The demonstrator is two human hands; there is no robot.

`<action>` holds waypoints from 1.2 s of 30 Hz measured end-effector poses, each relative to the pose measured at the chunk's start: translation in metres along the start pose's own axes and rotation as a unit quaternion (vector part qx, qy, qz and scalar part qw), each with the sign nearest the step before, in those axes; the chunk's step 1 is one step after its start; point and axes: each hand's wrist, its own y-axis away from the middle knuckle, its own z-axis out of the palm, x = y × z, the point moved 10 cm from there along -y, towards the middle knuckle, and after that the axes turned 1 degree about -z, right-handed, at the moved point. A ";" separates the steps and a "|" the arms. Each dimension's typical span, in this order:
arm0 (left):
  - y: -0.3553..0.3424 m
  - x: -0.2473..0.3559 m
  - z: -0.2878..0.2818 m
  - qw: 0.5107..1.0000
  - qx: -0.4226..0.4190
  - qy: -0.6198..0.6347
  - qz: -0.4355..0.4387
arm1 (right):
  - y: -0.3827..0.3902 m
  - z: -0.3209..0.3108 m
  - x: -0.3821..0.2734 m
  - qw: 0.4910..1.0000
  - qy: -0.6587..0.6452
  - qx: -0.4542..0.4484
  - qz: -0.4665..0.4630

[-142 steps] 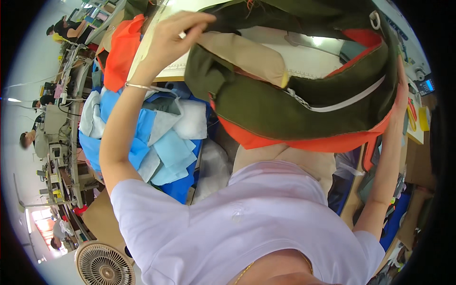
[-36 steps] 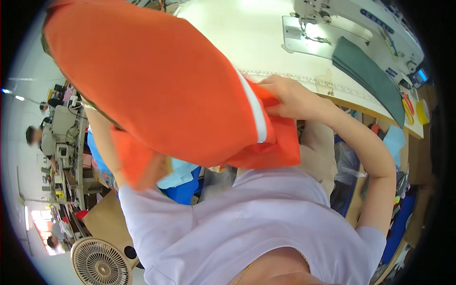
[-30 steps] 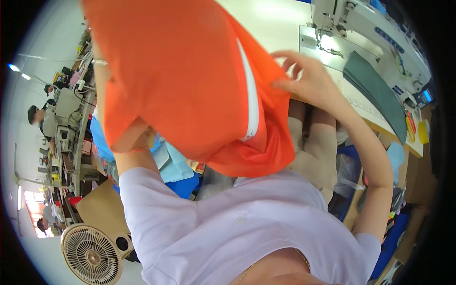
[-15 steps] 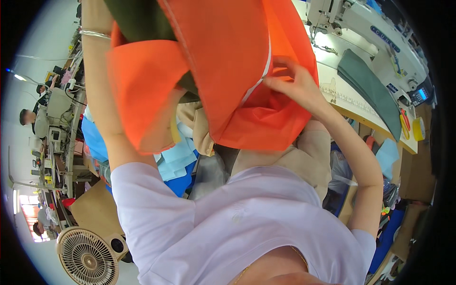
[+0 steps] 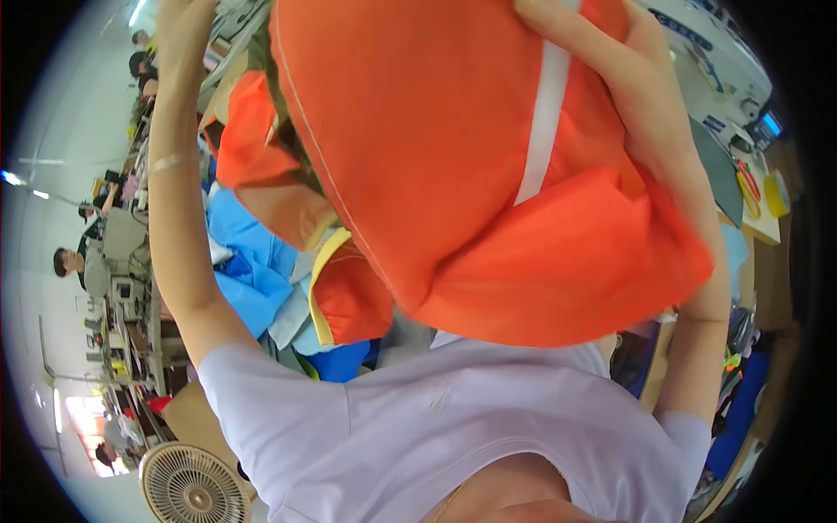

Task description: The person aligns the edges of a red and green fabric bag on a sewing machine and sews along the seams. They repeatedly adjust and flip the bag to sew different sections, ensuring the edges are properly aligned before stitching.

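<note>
A large piece of orange fabric [image 5: 410,157] is held up in front of my chest and fills the upper middle of the view. Pale stitching runs down its left side, and a white strip [image 5: 545,113] crosses its right part. My right hand [image 5: 623,65] grips the fabric at the upper right, thumb lying over its front; the other fingers are mostly hidden. My left hand [image 5: 185,30] is raised at the top left, blurred and cut off by the frame, so its fingers cannot be read. Below hangs an orange piece with yellow edging [image 5: 349,296].
Blue cloth pieces [image 5: 248,261] lie heaped left of the fabric. A sewing machine [image 5: 715,61] stands at the upper right, with scissors [image 5: 747,187] and a yellow tape roll [image 5: 776,193] nearby. A fan [image 5: 196,492] is at lower left; other people sit far left.
The orange fabric has come closer and swung right and down, covering my lap. My right hand has moved up and right, now gripping it. More of the blue heap shows.
</note>
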 end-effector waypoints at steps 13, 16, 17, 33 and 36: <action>0.062 0.110 0.033 0.932 -0.266 0.180 -0.167 | 0.011 0.018 0.026 0.936 0.238 -0.258 -0.035; 0.020 0.071 -0.043 0.957 -0.077 0.249 -0.127 | 0.036 0.001 0.058 0.933 0.242 -0.266 -0.027; 0.012 0.065 -0.057 0.965 -0.067 0.226 -0.119 | 0.045 -0.005 0.065 0.931 0.257 -0.257 -0.039; -0.051 0.099 -0.144 0.998 -0.021 -0.056 -0.011 | 0.097 -0.051 0.057 0.949 0.249 0.127 -0.144; -0.063 0.105 -0.120 0.997 -0.036 -0.067 0.006 | 0.080 -0.101 0.069 0.951 0.124 0.253 -0.127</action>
